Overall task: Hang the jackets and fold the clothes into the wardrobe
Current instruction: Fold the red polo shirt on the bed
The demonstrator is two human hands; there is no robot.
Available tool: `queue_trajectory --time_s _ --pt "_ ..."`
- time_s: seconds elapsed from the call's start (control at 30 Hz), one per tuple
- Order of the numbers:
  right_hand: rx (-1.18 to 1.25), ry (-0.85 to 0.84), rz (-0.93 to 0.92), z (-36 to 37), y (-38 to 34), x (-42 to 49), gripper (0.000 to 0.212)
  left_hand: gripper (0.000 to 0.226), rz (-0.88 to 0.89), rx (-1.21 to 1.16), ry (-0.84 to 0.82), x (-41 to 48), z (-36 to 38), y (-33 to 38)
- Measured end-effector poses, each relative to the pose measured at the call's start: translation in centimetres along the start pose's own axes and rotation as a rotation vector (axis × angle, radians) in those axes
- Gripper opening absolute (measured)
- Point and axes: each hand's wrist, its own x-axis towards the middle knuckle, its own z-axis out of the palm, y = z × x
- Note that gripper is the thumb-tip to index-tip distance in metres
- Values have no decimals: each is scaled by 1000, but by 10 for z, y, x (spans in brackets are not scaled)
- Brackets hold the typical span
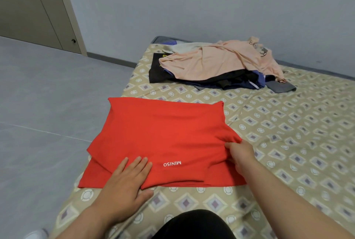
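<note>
A red T-shirt (163, 133) with small white lettering lies partly folded on the patterned mattress (288, 142), near its left front corner. My left hand (124, 183) rests flat on the shirt's near edge, fingers straight, thumb under the hem. My right hand (240, 154) pinches a bunched fold at the shirt's right side. Farther back lies a pile of unfolded clothes (217, 67), a peach shirt on top of dark garments.
Grey floor (48, 104) runs along the mattress's left side. A beige wardrobe door (34, 8) stands at the far left against the pale wall. A grey cloth (280, 87) lies beside the pile. My dark-clothed knee (192, 225) is at the bottom edge.
</note>
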Motion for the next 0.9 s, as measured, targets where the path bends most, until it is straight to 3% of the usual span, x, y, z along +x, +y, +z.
queue_trajectory --time_s 0.07,0.2,0.27,0.4,0.5,0.67,0.83,0.9 --pt "-94 64 -75 -2 -3 -5 18 68 -25 -48 56 0 -2 -1" --pt "-267 105 -147 -6 -7 -5 41 59 -80 -53 95 9 0 0" --pt "-188 -19 -56 -9 -9 0 40 58 -96 -35 55 12 2 3" --pt "277 -364 246 -16 -27 -8 32 58 -119 -76 47 14 2 4" --pt "515 -618 172 -7 -48 -23 51 62 -149 -197 50 15 -3 4" --pt "279 -771 -93 69 -82 -80 65 72 -340 -835 235 19 -20 -4" --pt "-72 -667 -233 164 -64 -137 76 17 -760 -1630 497 25 -39 -20" --pt "-151 -608 -240 185 -42 -156 69 21 -873 -1888 510 26 -44 -28"
